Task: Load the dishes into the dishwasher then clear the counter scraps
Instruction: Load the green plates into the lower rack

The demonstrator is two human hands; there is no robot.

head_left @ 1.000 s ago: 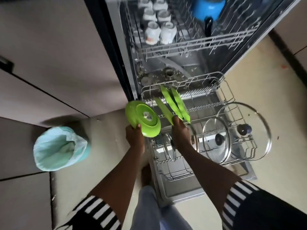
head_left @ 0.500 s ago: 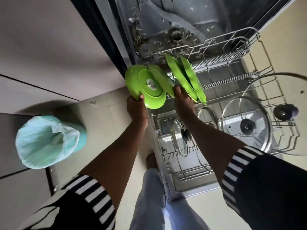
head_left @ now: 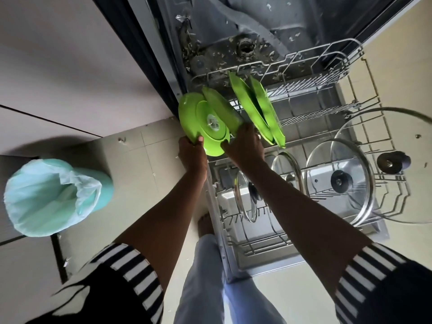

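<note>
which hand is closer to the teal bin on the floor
Left. The left hand holds the labelled green plate on the side towards the teal bin; the right hand holds a tilted green plate over the rack, farther from it.

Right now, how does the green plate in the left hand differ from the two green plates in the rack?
The left-hand plate is gripped by the left hand, underside and sticker facing the camera. The racked plates stand on edge in the lower rack, seen nearly edge-on. Both bright green.

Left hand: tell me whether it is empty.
No, the left hand grips a green plate by its lower rim, thumb pressed on the underside.
</note>
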